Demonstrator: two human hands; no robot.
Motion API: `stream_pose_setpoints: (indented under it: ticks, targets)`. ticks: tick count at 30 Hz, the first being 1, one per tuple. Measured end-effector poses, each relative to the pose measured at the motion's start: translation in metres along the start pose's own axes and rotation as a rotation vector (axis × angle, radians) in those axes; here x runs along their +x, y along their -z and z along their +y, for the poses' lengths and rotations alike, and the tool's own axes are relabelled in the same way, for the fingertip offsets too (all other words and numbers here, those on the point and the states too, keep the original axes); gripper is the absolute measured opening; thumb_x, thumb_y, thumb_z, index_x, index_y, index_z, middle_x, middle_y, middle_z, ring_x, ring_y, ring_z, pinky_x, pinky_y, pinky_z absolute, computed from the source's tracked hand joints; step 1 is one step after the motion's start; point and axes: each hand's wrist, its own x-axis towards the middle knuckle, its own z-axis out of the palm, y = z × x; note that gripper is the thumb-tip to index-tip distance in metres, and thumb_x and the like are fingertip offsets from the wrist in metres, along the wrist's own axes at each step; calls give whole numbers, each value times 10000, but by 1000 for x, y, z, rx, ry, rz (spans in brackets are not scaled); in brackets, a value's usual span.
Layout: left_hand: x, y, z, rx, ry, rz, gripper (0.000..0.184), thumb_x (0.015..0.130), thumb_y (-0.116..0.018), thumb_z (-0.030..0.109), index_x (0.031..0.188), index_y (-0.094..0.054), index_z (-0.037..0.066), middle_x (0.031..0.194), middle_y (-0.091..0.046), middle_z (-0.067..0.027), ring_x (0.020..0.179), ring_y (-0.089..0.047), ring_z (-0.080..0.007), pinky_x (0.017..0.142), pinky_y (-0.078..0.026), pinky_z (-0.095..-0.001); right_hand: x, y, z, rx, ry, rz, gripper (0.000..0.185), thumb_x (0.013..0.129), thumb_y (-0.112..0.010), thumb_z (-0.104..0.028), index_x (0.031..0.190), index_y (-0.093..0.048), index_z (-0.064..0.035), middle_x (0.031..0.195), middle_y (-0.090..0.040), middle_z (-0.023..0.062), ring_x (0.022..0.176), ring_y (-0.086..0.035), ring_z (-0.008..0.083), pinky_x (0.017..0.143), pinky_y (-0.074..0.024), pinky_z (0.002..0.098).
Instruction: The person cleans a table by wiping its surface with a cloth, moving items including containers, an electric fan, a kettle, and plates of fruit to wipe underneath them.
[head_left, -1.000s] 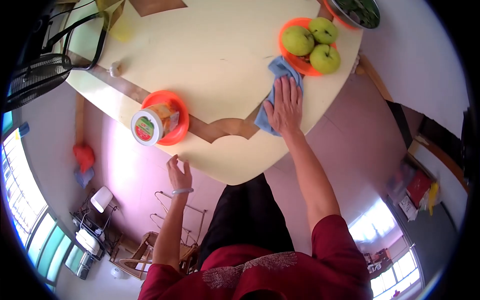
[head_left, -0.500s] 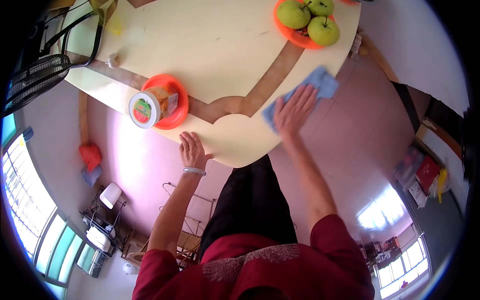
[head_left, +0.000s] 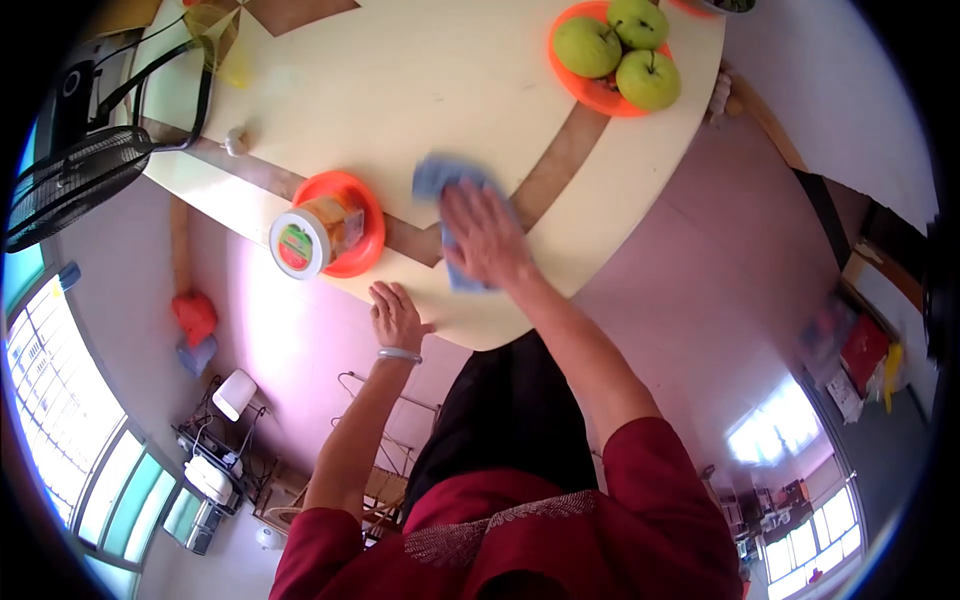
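My right hand [head_left: 482,232], somewhat blurred, presses a blue cloth [head_left: 436,178] against the pale tabletop [head_left: 350,90] and has hold of it under the palm and fingers. The cloth covers part of the brown inlaid band near the table's front corner. My left hand [head_left: 397,315], a bangle on its wrist, rests open on the table's front edge with nothing in it. Just beyond it, a jar [head_left: 315,238] with a white lid lies tilted on an orange plate [head_left: 371,215], its lid facing the edge.
Several green apples [head_left: 588,47] sit on another orange plate [head_left: 603,100] at the far right. A garlic bulb [head_left: 236,141] lies toward the left, near a black mesh fan [head_left: 80,180]. A dark bowl edge shows at top right. Pink floor [head_left: 660,300] surrounds the table.
My right hand has swept the cloth leftward, from the right edge of the table toward its middle. My left hand stays at the front edge; the whole view has shifted slightly.
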Motion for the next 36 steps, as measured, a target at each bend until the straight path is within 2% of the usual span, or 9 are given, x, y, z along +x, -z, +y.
stream_pose_setpoints:
  ticks: [6, 14, 15, 18, 19, 21, 28, 31, 36]
  targets:
    - [0, -1, 1, 10, 16, -53, 1111, 471, -810, 435, 1257, -276, -142, 1288, -256, -399, 1220, -292, -479, 923, -364, -473, 112, 29, 84, -50, -233, 397, 650, 793, -519, -434, 1282, -397, -23, 1356, -353, 124, 1248, -306, 320, 1032, -238, 457]
    - [9, 11, 7, -4, 78, -221, 1088, 543, -799, 428, 1272, -242, -157, 1299, -225, -407, 1233, -265, -489, 940, -335, -483, -15, 40, 83, 36, -302, 197, 656, 796, -523, -376, 1289, -365, 27, 1378, -307, 173, 1296, -233, 360, 1041, -202, 488]
    - [11, 14, 11, 162, 76, -199, 907, 622, -744, 459, 1239, -371, -92, 1245, -391, -332, 1180, -386, -430, 919, -346, -482, -35, 42, 88, 11, -350, 182, 653, 806, -508, -374, 1286, -358, 43, 1373, -304, 192, 1290, -232, 376, 1037, -202, 496]
    - [54, 114, 20, -172, 73, -761, 632, 711, -658, 483, 1131, -542, 25, 1144, -557, -190, 1081, -519, -330, 900, -359, -482, -55, 40, 111, -66, -497, 246, 648, 837, -458, -370, 1277, -335, 90, 1357, -291, 250, 1274, -229, 424, 1026, -202, 519]
    - [55, 117, 28, -217, 45, -523, 455, 761, -596, 497, 982, -618, 100, 967, -643, -84, 949, -591, -258, 849, -385, -456, -53, 38, 119, -98, -552, 326, 648, 847, -438, -370, 1274, -327, 104, 1350, -286, 269, 1268, -226, 439, 1022, -203, 526]
    - [70, 149, 47, -448, -116, -282, 424, 782, -573, 439, 995, -589, 73, 923, -629, -145, 868, -595, -315, 728, -461, -423, -44, 42, 138, -161, -703, 401, 640, 883, -370, -364, 1262, -300, 146, 1328, -275, 321, 1249, -224, 475, 1017, -208, 530]
    - [163, 199, 146, -1031, -110, -25, 373, 822, -526, 248, 1102, -537, 3, 825, -637, -177, 780, -632, -279, 689, -495, -373, -14, 52, 230, -229, -723, 484, 625, 896, -348, -340, 1257, -280, 166, 1353, -224, 324, 1262, -191, 476, 1044, -183, 503]
    - [196, 202, 176, -1425, 156, -220, 425, 820, -545, 210, 1139, -485, -65, 829, -636, -185, 770, -644, -214, 672, -507, -318, -11, 58, 243, -189, -715, 433, 601, 891, -362, -315, 1266, -280, 146, 1359, -222, 316, 1270, -180, 471, 1042, -173, 513]
    - [247, 184, 214, -1516, 486, -110, 296, 805, -577, 224, 1002, -532, 7, 858, -636, -184, 885, -614, -291, 728, -493, -371, -7, 64, 255, -119, -623, 493, 569, 867, -407, -252, 1277, -264, 115, 1357, -245, 295, 1253, -216, 483, 1013, -213, 546]
